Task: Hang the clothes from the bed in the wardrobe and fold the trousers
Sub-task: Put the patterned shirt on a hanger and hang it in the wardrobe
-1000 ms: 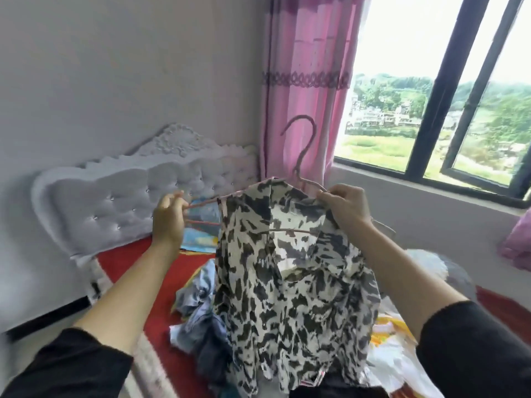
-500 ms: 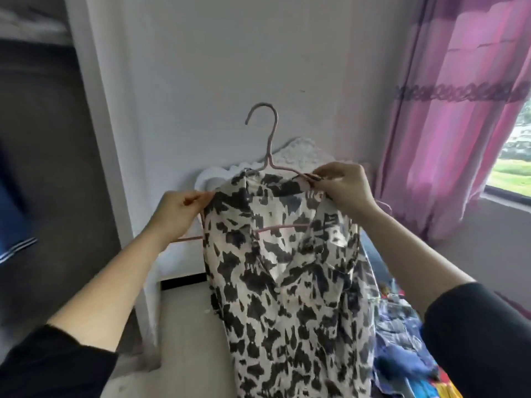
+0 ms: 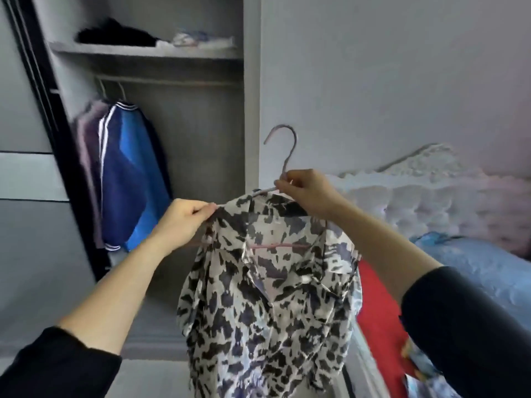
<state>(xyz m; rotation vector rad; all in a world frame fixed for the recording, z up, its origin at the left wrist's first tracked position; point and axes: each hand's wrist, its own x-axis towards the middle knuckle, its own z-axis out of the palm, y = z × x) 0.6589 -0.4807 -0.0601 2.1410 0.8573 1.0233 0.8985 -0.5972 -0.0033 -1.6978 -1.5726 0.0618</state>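
Observation:
A black-and-white patterned shirt [image 3: 267, 305] hangs on a pink wire hanger [image 3: 287, 152] in front of me. My right hand [image 3: 306, 192] pinches the hanger at the base of its hook. My left hand [image 3: 181, 222] pinches the shirt's left shoulder at the end of the hanger. The open wardrobe [image 3: 201, 133] stands to the left, with a rail [image 3: 172, 81] near its top. A blue jacket [image 3: 129, 173] with white stripes hangs from the rail's left end beside a purplish garment [image 3: 86, 168].
Dark and light folded items lie on the wardrobe's upper shelf [image 3: 143, 50]. A dark sliding door frame [image 3: 54, 124] borders the wardrobe on the left. The bed [image 3: 474, 268] with a white tufted headboard [image 3: 431, 202] and a red sheet [image 3: 379, 320] is at the right.
My view has swung left from the window and bed to the open wardrobe. The shirt on its hanger came along with both hands. My right hand has shifted to the hook's base.

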